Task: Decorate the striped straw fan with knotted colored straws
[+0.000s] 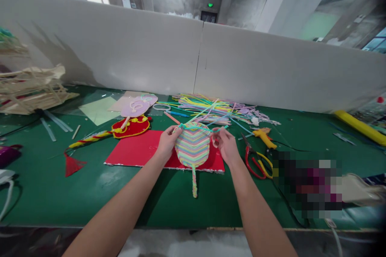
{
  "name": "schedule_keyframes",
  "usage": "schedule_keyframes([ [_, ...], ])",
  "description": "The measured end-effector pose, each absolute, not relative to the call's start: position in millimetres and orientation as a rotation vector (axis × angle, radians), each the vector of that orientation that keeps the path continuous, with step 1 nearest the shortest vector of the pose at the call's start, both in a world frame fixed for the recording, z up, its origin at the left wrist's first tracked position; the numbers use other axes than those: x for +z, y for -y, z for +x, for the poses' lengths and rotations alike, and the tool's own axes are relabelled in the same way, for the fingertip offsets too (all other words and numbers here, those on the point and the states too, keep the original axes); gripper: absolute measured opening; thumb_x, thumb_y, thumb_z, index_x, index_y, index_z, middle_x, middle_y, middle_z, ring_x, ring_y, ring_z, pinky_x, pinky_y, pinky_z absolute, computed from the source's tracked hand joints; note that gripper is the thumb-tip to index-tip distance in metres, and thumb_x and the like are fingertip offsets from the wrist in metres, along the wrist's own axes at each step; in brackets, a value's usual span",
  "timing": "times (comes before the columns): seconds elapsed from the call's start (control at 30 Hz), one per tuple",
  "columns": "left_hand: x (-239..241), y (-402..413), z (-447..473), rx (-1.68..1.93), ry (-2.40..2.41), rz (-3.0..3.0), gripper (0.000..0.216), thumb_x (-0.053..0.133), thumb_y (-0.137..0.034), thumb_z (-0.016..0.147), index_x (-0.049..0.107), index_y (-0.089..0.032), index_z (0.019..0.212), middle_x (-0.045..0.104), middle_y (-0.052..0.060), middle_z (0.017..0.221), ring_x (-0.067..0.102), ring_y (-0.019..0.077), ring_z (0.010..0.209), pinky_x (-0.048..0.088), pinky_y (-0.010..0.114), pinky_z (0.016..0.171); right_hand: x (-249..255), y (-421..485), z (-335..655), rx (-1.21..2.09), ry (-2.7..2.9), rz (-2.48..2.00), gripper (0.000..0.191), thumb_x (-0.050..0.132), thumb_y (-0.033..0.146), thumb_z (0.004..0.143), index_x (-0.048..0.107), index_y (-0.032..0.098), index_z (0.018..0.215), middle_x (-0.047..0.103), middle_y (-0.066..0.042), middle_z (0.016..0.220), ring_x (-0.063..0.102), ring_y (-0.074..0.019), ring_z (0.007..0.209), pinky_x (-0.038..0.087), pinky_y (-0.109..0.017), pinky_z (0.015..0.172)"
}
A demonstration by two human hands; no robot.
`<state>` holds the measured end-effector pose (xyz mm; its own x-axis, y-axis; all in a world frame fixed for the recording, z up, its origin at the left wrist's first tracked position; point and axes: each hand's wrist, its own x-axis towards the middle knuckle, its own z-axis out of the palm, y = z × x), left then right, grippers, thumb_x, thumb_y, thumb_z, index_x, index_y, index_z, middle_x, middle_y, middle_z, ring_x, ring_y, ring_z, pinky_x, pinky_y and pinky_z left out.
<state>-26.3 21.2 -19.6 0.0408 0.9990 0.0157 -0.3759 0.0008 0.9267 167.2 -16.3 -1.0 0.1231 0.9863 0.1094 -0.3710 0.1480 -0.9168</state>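
Observation:
A round hand fan (pixel 192 148) covered in pastel zigzag stripes of pipe cleaner lies over a red board (pixel 138 146), its wrapped handle pointing toward me. Along the fan's far edge runs a teal pipe cleaner (pixel 202 128). My left hand (pixel 169 139) pinches its left end against the upper left rim of the fan. On the other side, my right hand (pixel 225 141) has its fingers closed on the right end of the same pipe cleaner, just off the fan's rim. The fingertips of both hands are small in view.
Behind the fan lies a pile of loose pipe cleaners (pixel 208 106). Red-handled scissors (pixel 255 164) and a yellow glue gun (pixel 265 138) sit at right. A red and yellow fan (pixel 132 127) and a lilac fan (pixel 137 105) lie at left. A white partition (pixel 135 52) closes the back.

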Motion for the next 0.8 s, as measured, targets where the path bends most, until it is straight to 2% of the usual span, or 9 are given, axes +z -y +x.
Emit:
schedule_keyframes([
  [0.13, -26, -25, -25, 1.338, -0.929, 0.901, 0.037, 0.07, -0.042, 0.057, 0.064, -0.015, 0.082, 0.066, 0.003, 0.077, 0.059, 0.0162, 0.071, 0.045, 0.026, 0.067, -6, 15, 164, 1.063, 1.006, -1.01, 0.023, 0.065, 0.039, 0.066, 0.065, 0.016, 0.071, 0.066, -0.004, 0.067, 0.051, -0.0099, 0.05, 0.036, -0.02, 0.04],
  [0.4, -25, -25, -24, 1.302, -0.884, 0.718, 0.049, 0.064, -0.052, 0.06, 0.064, -0.011, 0.087, 0.068, 0.011, 0.085, 0.061, 0.023, 0.082, 0.046, 0.034, 0.075, -15, 11, 168, 0.866, 1.06, -1.228, 0.032, 0.061, 0.046, 0.067, 0.063, 0.015, 0.074, 0.067, -0.005, 0.068, 0.048, -0.0092, 0.044, 0.035, -0.021, 0.038],
  [0.63, -24, -24, -26, 1.309, -0.928, 0.889, 0.046, 0.072, -0.039, 0.055, 0.064, -0.013, 0.092, 0.066, 0.01, 0.091, 0.06, 0.0223, 0.083, 0.046, 0.031, 0.072, -14, 11, 169, 0.856, 1.076, -1.222, 0.034, 0.061, 0.048, 0.066, 0.063, 0.014, 0.072, 0.066, -0.006, 0.067, 0.049, -0.0098, 0.046, 0.036, -0.022, 0.039],
  [0.8, -23, -24, -27, 1.316, -0.939, 0.92, 0.045, 0.073, -0.036, 0.054, 0.064, -0.015, 0.092, 0.067, 0.007, 0.088, 0.06, 0.0194, 0.078, 0.046, 0.029, 0.071, -14, 11, 169, 0.847, 1.078, -1.232, 0.032, 0.059, 0.048, 0.067, 0.06, 0.016, 0.065, 0.055, 0.001, 0.051, 0.044, -0.0084, 0.042, 0.036, -0.022, 0.041],
])
